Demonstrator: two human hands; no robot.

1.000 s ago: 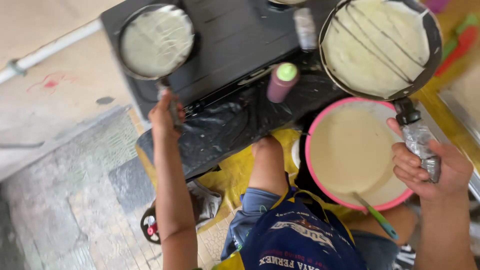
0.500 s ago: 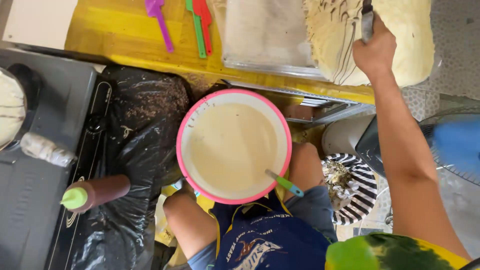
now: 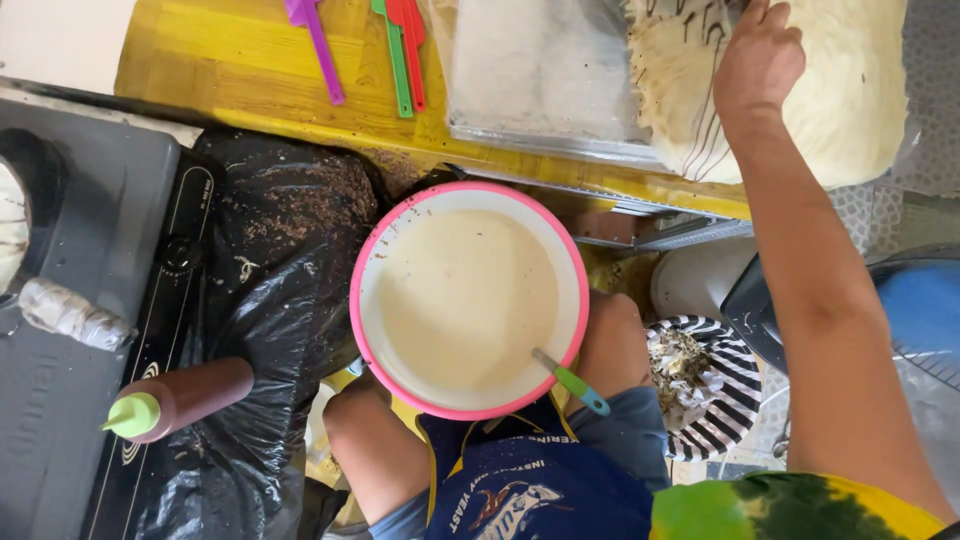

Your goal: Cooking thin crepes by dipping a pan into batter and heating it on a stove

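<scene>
Nearest, between the person's knees, sits a round pink-rimmed bowl of pale batter (image 3: 468,300), a teal-handled spoon (image 3: 570,381) leaning at its near right rim. To its left a brown squeeze bottle with a green cap (image 3: 180,398) lies on crinkled black plastic sheeting (image 3: 280,250) beside a grey cooktop (image 3: 80,300). Farther off, on the yellow wooden worktop (image 3: 220,70), purple, green and red spatulas (image 3: 400,50) lie near its far edge. At the far right, the right hand (image 3: 757,62) rests on a stack of pale thin crepes (image 3: 840,100), its grip hidden, so I cannot tell it. The left hand is out of view.
</scene>
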